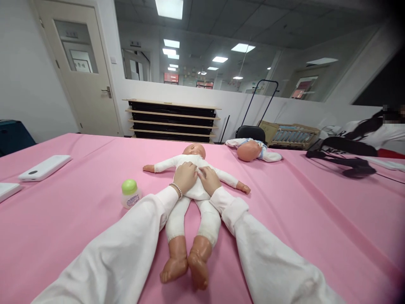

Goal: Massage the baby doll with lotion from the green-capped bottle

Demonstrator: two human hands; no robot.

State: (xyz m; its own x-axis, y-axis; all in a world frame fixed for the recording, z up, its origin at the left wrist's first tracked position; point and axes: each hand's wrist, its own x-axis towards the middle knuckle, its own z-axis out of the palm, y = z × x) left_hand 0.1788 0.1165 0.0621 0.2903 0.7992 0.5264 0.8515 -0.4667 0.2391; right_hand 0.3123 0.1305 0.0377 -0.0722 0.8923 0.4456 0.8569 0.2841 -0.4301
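Doll (196,192) was laid on its back on the worktop (63,219), its chest and belly directly beneath the fingers (189,166). The left hand (185,176) and right hand (209,181) were rested palm down on either side of the torso's midline, their fingers loosely bent, near each other and not clamped on anything. Such contact, it was judged, would be best made with soft, even pressure, both hands matched and the body kept centred rather than dragged; the beaded bracelet (177,188) at the left wrist would be best held clear of the cloth.

The doll's trunk, arms and thighs were covered in soft-looking, matte white fabric, while its rounded head, hands, lower legs and feet were formed in brown, faintly glossy material, probably vinyl. To the left of the fingers, a squat, translucent jar (130,200) was topped by a domed green lid (129,186). Under these things, smooth pink sheeting (284,190) was stretched, creased to the right of the fingers. Beyond them to the right, a second doll (249,150) was seen, dressed in white with blue trim. Farther left, flat white devices (46,166) with rounded corners were placed.
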